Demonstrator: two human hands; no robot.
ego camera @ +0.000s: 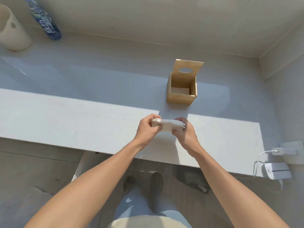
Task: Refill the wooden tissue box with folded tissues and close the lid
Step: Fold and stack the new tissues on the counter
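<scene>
A stack of folded white tissues [167, 125] is held above the table's near half. My left hand [148, 129] grips its left end and my right hand [184, 130] grips its right end. Beyond them stands the wooden tissue box [181, 96], light wood and square. Its lid [189, 69], with an oval hole, stands raised at the back. Inside the box a few white tissues [180, 91] lie at the bottom. The hands are a short way in front of the box, not touching it.
A grey table [82, 116] runs left to right against the wall. At the far left stand a blue-labelled water bottle [45, 20] and a cream cylinder [11, 28]. At the right edge are a white charger with cable [276, 170] and a power strip [287, 148].
</scene>
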